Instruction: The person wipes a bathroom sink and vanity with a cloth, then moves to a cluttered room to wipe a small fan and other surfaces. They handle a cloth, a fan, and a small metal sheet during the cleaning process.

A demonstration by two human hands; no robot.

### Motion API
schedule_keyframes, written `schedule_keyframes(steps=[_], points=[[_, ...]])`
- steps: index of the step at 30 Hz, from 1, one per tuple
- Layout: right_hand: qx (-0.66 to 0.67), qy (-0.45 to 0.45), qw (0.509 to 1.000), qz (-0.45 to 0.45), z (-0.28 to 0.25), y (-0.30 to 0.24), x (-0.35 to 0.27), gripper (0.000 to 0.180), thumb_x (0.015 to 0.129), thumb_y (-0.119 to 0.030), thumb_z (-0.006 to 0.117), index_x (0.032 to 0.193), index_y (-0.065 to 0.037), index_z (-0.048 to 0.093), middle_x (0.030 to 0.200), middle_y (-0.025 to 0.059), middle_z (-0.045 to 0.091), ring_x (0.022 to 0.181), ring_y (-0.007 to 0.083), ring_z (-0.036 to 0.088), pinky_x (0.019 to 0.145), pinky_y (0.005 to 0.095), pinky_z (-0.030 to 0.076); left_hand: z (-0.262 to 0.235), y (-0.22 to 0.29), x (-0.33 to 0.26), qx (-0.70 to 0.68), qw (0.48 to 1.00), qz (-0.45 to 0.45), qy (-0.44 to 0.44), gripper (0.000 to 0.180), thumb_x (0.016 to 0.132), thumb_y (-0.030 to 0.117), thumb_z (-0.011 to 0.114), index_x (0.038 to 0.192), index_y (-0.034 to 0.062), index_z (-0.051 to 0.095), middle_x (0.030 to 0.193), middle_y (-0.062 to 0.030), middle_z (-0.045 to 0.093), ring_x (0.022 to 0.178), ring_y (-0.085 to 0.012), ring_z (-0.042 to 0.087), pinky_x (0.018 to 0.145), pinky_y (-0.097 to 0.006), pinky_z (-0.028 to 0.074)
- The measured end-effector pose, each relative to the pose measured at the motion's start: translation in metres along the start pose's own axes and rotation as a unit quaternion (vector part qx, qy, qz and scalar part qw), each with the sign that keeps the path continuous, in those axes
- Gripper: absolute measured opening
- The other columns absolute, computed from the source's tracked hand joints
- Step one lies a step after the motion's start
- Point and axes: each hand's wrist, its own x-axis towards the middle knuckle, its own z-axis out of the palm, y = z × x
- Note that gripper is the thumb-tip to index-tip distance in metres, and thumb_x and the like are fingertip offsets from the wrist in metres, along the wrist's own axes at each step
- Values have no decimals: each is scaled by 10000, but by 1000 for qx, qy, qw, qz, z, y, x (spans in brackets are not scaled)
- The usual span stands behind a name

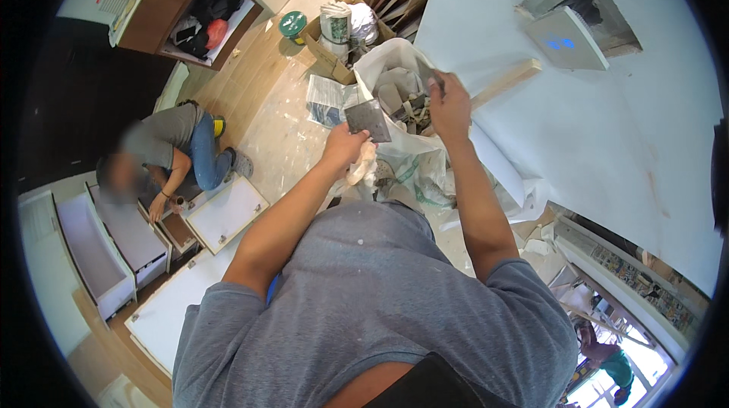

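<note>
My left hand (345, 148) is closed on a flat, square grey plate (367, 120), smeared and dull like a scraper blade. Just below that hand hangs a crumpled beige cloth or paper (362, 167); whether the fingers hold it too is unclear. My right hand (451, 102) is closed at the right side of a white sack (376, 58). A thin grey edge shows at its fingertips, and I cannot tell whether it is a second plate or the sack's rim. Broken grey and tan rubble (410, 108) fills the sack between my hands.
A wooden stick (507, 83) juts right from behind my right hand. Beyond the sack stand a cardboard box (328, 55) of cans and a green-lidded tub (292, 24). A co-worker (171, 142) kneels at left by open drawers (95, 260). A white board wall (607, 142) with a cut opening rises right.
</note>
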Motion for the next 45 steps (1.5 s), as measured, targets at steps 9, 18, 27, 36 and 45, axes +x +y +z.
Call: schedule_keyframes(steps=[9,18,27,36,45], points=[[-146,-124,978,87,102,144,-42,317,970,-195,574,1187,27,638,1117,240,666,1039,410,634,929,451,484,-29,19,-45,-141,989,-33,-2,269,1047,279,524,1037,27,620,861,-76,711,651,-170,665,598,-323,556],[196,-11,919,343,84,106,-50,367,919,-188,668,1227,2,613,1124,131,686,1017,314,663,908,435,514,-35,16,-44,-76,993,93,6,199,971,133,653,1124,7,628,902,-58,714,741,-102,652,633,-258,513],[579,-111,761,271,-20,-27,-35,362,877,-106,740,1204,-32,605,1102,74,671,1006,213,658,878,366,548,-6,46,-43,92,976,196,20,276,886,99,676,1119,-30,603,863,-50,666,735,-113,613,645,-270,493],[868,-250,390,180,-39,1,-33,355,995,-479,574,933,-134,518,717,-34,518,612,93,502,496,255,453,18,91,-95,-71,981,70,-166,374,862,96,624,1209,-31,564,990,-92,672,875,-158,650,729,-273,544],[780,-107,548,281,-18,-67,-39,529,964,-686,407,977,-177,552,806,-44,576,774,152,610,699,349,549,31,102,-97,-228,909,4,-349,368,934,190,634,1206,-52,577,1013,-150,703,833,-184,717,756,-294,600]])
